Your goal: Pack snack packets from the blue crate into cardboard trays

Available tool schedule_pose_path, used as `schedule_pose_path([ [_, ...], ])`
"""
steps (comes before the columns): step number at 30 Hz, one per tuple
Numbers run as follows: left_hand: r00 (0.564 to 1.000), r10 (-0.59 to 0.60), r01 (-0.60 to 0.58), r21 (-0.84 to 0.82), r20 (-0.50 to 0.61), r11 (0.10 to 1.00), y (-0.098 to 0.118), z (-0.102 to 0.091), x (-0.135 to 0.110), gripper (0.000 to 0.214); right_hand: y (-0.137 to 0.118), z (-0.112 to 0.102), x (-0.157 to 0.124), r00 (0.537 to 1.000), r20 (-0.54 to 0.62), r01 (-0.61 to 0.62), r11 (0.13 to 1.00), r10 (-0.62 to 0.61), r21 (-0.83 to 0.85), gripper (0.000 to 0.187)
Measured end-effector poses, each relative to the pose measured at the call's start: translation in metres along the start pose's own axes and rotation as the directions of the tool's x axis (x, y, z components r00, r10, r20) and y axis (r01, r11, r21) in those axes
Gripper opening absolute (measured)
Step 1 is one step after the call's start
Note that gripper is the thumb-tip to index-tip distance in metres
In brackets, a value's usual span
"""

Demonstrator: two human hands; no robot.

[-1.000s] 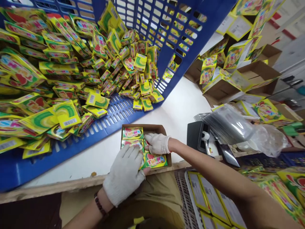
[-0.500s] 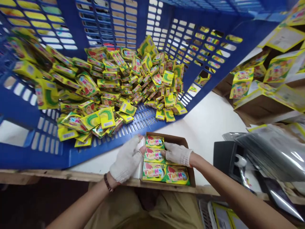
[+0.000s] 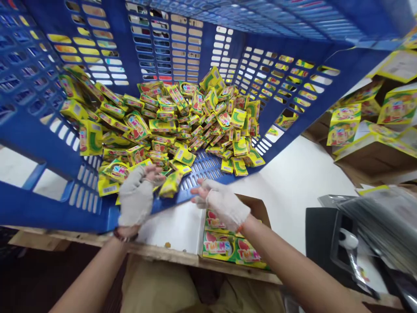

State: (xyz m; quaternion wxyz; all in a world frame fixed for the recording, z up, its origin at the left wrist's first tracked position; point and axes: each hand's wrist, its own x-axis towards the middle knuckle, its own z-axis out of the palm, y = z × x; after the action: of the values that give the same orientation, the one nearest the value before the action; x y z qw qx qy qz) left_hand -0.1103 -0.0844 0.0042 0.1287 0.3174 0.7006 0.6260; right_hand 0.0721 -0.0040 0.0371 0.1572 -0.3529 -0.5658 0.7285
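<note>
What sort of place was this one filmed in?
Probably a packing area in a factory or workshop: a large blue crate heaped with small printed boxes, an open brown carton holding similar boxes, and larger printed cartons at the right.

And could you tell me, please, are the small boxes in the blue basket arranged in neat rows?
No, the small boxes lie jumbled in a heap at many angles.

Head view, one: from above the counter [image 3: 286, 174], facing forward and down, near, into blue basket [image 3: 207, 50].
</note>
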Motion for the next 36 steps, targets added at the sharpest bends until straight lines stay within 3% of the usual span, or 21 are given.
schedule_pose_path([
  [2, 0.993, -0.018, 0.026, -0.066, 0.117, 0.997, 0.002, 0.008, -0.026, 0.030, 0.013, 0.023, 0.013, 0.984, 0.136, -0.148, 0.950, 0.114, 0.274, 0.042],
  [3, 0.985, 0.047, -0.046, -0.009, 0.165, 0.999, 0.001, 0.011, -0.035, 0.027, 0.018, 0.032, 0.017, 0.979, 0.169, -0.166, 0.928, 0.114, 0.332, 0.045],
  [6, 0.918, 0.312, -0.374, 0.273, 0.244, 0.887, -0.007, 0.008, -0.037, 0.026, 0.021, 0.039, 0.026, 1.000, 0.022, -0.002, 0.969, -0.003, 0.245, 0.045],
  [8, 0.885, 0.381, -0.465, 0.539, 0.266, 0.702, -0.011, -0.004, -0.019, 0.026, 0.017, 0.030, 0.028, 0.989, -0.085, 0.121, 0.993, -0.121, -0.004, 0.041],
  [10, 0.902, 0.321, -0.410, 0.802, 0.288, 0.434, -0.011, -0.021, 0.007, 0.026, 0.012, 0.018, 0.028, 0.977, -0.080, 0.178, 0.958, -0.200, -0.225, 0.034],
  [12, 0.912, 0.192, -0.396, 0.900, 0.362, 0.181, -0.009, -0.036, 0.032, 0.029, 0.010, 0.010, 0.028, 0.975, -0.036, 0.196, 0.925, -0.219, -0.326, 0.026],
  [14, 0.895, 0.072, -0.445, 0.893, 0.441, 0.066, -0.007, -0.046, 0.049, 0.030, 0.012, 0.008, 0.028, 0.978, -0.008, 0.192, 0.917, -0.208, -0.349, 0.022],
  [16, 0.885, 0.044, -0.465, 0.879, 0.463, 0.100, -0.004, -0.052, 0.054, 0.035, 0.015, 0.011, 0.028, 0.979, 0.007, 0.194, 0.917, -0.204, -0.350, 0.022],
  [17, 0.896, 0.066, -0.444, 0.880, 0.440, 0.170, -0.003, -0.053, 0.052, 0.039, 0.017, 0.014, 0.028, 0.979, 0.015, 0.195, 0.918, -0.202, -0.345, 0.022],
  [18, 0.915, 0.095, -0.403, 0.871, 0.393, 0.279, -0.002, -0.053, 0.048, 0.043, 0.019, 0.016, 0.028, 0.980, 0.026, 0.195, 0.921, -0.198, -0.337, 0.023],
  [20, 0.957, 0.102, -0.276, 0.738, 0.272, 0.615, 0.003, -0.050, 0.032, 0.055, 0.023, 0.021, 0.028, 0.983, 0.028, 0.181, 0.939, -0.181, -0.293, 0.027],
  [22, 0.969, -0.029, -0.070, 0.385, 0.245, 0.920, 0.008, -0.045, 0.012, 0.063, 0.025, 0.024, 0.030, 0.989, 0.007, 0.143, 0.968, -0.145, -0.205, 0.036],
  [23, 0.945, -0.112, 0.059, 0.178, 0.307, 0.982, 0.009, -0.042, 0.001, 0.063, 0.026, 0.026, 0.031, 0.992, 0.009, 0.123, 0.983, -0.122, -0.135, 0.042],
  [25, 0.841, -0.213, 0.307, -0.114, 0.497, 0.945, 0.010, -0.033, -0.018, 0.057, 0.025, 0.027, 0.033, 0.992, 0.062, 0.110, 0.993, -0.112, 0.033, 0.048],
  [26, 0.795, -0.240, 0.392, -0.171, 0.557, 0.904, 0.008, -0.027, -0.027, 0.056, 0.022, 0.026, 0.033, 0.987, 0.087, 0.127, 0.988, -0.135, 0.091, 0.048],
  [28, 0.784, -0.301, 0.439, -0.141, 0.543, 0.887, -0.001, -0.015, -0.042, 0.055, 0.014, 0.020, 0.033, 0.976, 0.049, 0.209, 0.975, -0.213, 0.081, 0.044],
  [30, 0.833, -0.316, 0.320, 0.070, 0.454, 0.945, -0.012, -0.001, -0.056, 0.049, 0.001, 0.009, 0.030, 0.947, -0.083, 0.303, 0.949, -0.310, -0.089, 0.039],
  [32, 0.864, -0.216, 0.043, 0.361, 0.455, 0.932, -0.023, 0.016, -0.069, 0.039, -0.011, -0.005, 0.026, 0.896, -0.175, 0.355, 0.895, -0.408, -0.270, 0.035],
  [34, 0.836, -0.112, -0.261, 0.568, 0.538, 0.780, -0.031, 0.033, -0.080, 0.050, -0.020, -0.017, 0.021, 0.862, -0.180, 0.386, 0.844, -0.473, -0.372, 0.033],
  [36, 0.813, -0.074, -0.421, 0.671, 0.577, 0.611, -0.035, 0.047, -0.086, 0.061, -0.021, -0.023, 0.017, 0.859, -0.147, 0.400, 0.820, -0.491, -0.409, 0.032],
])
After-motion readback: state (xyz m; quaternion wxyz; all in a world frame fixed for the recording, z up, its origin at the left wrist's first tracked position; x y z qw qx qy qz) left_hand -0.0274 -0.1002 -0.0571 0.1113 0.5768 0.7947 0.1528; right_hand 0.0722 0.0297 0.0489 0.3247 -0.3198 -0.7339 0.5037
